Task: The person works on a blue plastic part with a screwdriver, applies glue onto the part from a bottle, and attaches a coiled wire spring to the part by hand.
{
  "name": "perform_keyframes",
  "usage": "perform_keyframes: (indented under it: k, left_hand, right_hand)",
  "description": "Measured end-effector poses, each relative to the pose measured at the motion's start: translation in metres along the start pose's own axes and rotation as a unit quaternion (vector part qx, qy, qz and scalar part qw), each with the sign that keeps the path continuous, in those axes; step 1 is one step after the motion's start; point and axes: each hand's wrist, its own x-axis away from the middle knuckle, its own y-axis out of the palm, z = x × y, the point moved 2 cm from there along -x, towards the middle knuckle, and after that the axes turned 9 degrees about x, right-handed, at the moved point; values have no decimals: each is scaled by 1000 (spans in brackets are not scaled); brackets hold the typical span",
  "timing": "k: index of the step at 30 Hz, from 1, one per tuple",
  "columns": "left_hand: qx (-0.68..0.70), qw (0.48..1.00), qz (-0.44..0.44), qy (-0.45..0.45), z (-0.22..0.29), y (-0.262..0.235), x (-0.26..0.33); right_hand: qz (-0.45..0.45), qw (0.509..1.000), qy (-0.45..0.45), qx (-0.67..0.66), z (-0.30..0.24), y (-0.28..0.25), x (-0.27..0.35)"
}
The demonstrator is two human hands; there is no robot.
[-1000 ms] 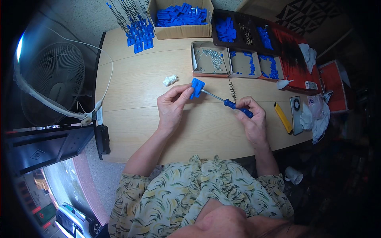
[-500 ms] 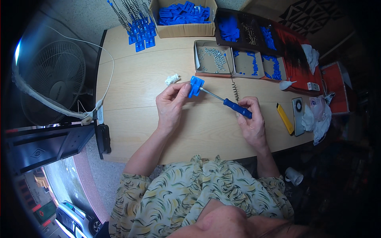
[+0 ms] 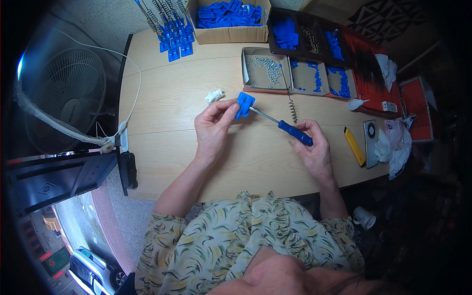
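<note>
Fingers (image 3: 227, 110) pinch blue part (image 3: 244, 104); right hand (image 3: 310, 147) angles screwdriver (image 3: 284, 126).

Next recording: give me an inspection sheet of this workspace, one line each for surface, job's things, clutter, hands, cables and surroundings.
Surface: pale wooden table, rounded left edge.
Job's things: small blue plastic part; blue-handled screwdriver with its tip at the part.
Clutter: cardboard box of blue parts, tray of small screws, coil spring, white scrap, yellow tool.
Hands: left hand pinches the part; right hand grips the screwdriver handle.
Cables: white cord along the table's left edge.
Surroundings: white fan at left.
</note>
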Motion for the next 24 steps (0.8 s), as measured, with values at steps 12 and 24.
perform_keyframes:
  k: [12, 24]
  left_hand:
    - [-10, 1000, -11, 14, 3, 2, 3]
    - [-9, 1000, -21, 13, -1, 5, 6]
  right_hand:
    - [-118, 968, 183, -127, -8, -10, -2]
    - [-103, 984, 139, 45, 3, -22, 2]
